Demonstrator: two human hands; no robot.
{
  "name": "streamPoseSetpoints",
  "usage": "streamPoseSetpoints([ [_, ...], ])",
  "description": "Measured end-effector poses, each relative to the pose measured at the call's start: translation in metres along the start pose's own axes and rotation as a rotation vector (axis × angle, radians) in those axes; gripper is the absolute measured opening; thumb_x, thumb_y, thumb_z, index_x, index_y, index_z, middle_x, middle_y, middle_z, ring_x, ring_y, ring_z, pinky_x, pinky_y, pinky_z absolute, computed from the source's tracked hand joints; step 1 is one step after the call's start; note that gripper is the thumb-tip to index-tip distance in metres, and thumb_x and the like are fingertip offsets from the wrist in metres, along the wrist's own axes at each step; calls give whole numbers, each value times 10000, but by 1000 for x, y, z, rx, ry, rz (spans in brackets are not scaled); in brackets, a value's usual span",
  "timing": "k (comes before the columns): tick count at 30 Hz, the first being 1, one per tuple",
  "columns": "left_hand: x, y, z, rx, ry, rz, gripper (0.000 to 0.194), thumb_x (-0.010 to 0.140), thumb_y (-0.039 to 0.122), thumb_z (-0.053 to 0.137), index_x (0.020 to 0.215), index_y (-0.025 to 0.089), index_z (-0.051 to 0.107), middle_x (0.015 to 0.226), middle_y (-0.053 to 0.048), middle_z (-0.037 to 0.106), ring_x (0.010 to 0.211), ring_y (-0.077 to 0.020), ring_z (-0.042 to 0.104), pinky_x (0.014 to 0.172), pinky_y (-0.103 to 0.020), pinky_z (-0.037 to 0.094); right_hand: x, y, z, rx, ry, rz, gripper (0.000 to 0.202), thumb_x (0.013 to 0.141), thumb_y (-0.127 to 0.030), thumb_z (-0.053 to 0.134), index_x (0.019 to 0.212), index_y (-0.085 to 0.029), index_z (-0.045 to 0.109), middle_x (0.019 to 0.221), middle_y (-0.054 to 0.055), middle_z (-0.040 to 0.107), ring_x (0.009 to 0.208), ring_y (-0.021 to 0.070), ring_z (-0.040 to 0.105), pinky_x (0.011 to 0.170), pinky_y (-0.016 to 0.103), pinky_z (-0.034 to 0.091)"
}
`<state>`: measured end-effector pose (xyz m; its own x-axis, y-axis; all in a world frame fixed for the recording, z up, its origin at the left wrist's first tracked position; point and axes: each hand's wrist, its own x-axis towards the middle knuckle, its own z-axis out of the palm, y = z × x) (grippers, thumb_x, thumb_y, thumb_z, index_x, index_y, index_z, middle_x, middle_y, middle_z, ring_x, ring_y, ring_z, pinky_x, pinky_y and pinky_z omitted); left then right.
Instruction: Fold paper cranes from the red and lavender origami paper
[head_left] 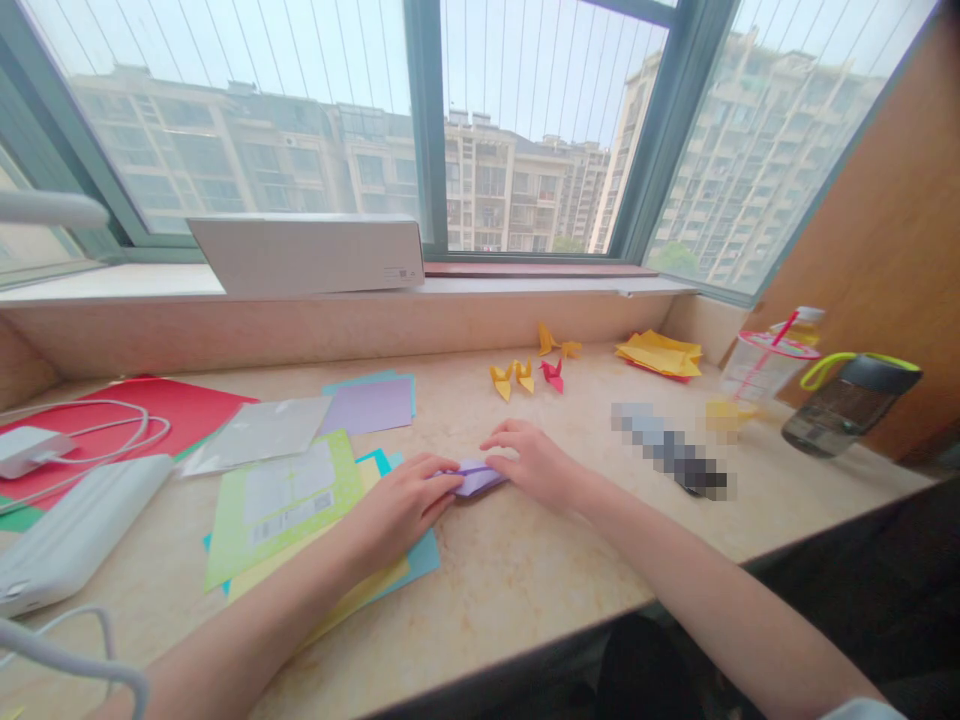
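Observation:
A small piece of folded purple origami paper (480,482) lies on the tabletop between my two hands. My left hand (405,500) has its fingers pressed together on the paper's left end. At the right end, my right hand (534,462) grips the paper between thumb and fingers, with the fingers bent over it. The fingers cover parts of both ends. Beyond the hands stand folded paper cranes: yellow ones (524,377) and a red one (552,376). Under my left forearm is a pile of coloured sheets with a light green packet (289,500) on top.
Purple sheets (371,404), a clear sleeve (259,432) and red paper (187,398) lie at the left, near a white device (82,535) and cables. Yellow sheets (660,353), a cup with a straw (761,365) and a dark bottle (847,405) stand at the right.

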<state>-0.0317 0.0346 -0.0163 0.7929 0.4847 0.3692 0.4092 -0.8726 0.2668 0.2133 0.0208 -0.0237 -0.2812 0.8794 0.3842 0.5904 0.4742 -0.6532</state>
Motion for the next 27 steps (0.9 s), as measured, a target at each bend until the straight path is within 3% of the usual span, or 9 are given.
streamPoseSetpoints([
  [2,1,-2,1,-35,-11,-28,254,976,188,491,1054,226,730,1090,-79,716,999,-221,648,886,-357,528,-1,-1,-2,-28,4,-94,159,865,-181,687,998,-198,770,1029,86,700,1000,217,637,952,373,460],
  [7,1,-6,6,-70,-18,-30,261,979,201,498,1051,230,747,1066,-68,735,997,-212,653,894,-332,521,-5,-9,-4,-40,-123,-235,96,871,-229,711,919,-235,794,932,65,707,891,200,640,840,342,495],
  [20,1,-3,7,22,-59,-40,219,943,106,538,1010,186,731,1051,-64,742,1005,-230,642,896,-338,507,-7,-4,8,-164,-205,-232,158,935,-293,645,971,-233,787,874,51,691,822,182,627,764,297,457],
  [27,0,1,6,33,-31,-14,234,981,182,502,979,181,737,1022,-78,729,990,-225,630,902,-339,492,-5,-1,11,-253,-232,-296,175,961,-252,605,900,-202,761,869,54,709,827,190,633,795,320,450],
])
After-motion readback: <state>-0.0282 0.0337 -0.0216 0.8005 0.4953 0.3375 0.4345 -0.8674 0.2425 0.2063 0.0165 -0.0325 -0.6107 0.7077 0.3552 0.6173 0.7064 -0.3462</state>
